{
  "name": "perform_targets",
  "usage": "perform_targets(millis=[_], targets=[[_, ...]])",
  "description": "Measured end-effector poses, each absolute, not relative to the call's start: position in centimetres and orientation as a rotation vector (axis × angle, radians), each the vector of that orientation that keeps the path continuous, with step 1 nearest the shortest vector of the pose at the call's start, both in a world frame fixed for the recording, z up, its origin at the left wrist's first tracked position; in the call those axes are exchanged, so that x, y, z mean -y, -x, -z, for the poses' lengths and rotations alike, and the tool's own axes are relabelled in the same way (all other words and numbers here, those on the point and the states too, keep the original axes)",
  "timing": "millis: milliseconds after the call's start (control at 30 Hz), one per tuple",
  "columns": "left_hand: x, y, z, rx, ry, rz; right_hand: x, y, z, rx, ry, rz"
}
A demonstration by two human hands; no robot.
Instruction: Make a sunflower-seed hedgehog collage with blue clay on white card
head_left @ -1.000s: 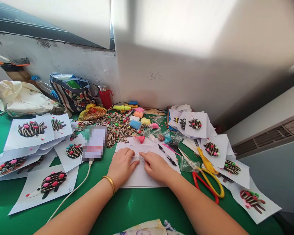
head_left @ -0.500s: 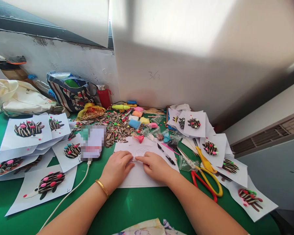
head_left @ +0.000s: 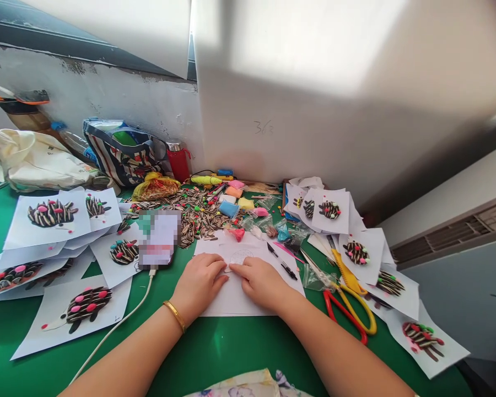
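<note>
On a stack of white paper (head_left: 227,306), my left hand (head_left: 201,280) rests with its fingers bent and close together. Close beside it, my right hand (head_left: 261,282) has the index finger stretched toward the left fingertips, its other fingers curled under. Both sets of fingertips meet at the lower left edge of a faint rounded outline drawing (head_left: 242,255). Whatever lies under the fingertips, if anything, is hidden. A black pen (head_left: 281,262) lies on the paper's right part, with a pink stick (head_left: 288,252) beyond it.
Red-and-yellow-handled scissors (head_left: 367,320) and a yellow utility knife (head_left: 345,269) lie right. Striped seeds (head_left: 190,220) and colored clay packs (head_left: 229,208) spread behind. Seed-decorated sheets (head_left: 37,339) flank both sides. A phone (head_left: 159,242) with a white cable (head_left: 126,320) lies left.
The whole view has shifted slightly to the right. My hands keep the same pose on the paper, with no clear movement of the fingers.
</note>
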State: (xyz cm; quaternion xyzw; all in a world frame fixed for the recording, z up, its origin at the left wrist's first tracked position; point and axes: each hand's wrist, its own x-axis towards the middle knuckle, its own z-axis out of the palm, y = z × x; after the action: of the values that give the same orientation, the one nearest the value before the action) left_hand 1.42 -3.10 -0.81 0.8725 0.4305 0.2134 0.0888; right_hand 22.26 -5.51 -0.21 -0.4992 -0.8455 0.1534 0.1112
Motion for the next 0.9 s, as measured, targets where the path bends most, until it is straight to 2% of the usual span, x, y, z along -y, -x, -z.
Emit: perform_targets(millis=[900], targets=[[2.86,-1.37,1.03,-1.284,-2.56,-0.599,5.55,-22.56,0.42,2.466,1.397,-0.465]])
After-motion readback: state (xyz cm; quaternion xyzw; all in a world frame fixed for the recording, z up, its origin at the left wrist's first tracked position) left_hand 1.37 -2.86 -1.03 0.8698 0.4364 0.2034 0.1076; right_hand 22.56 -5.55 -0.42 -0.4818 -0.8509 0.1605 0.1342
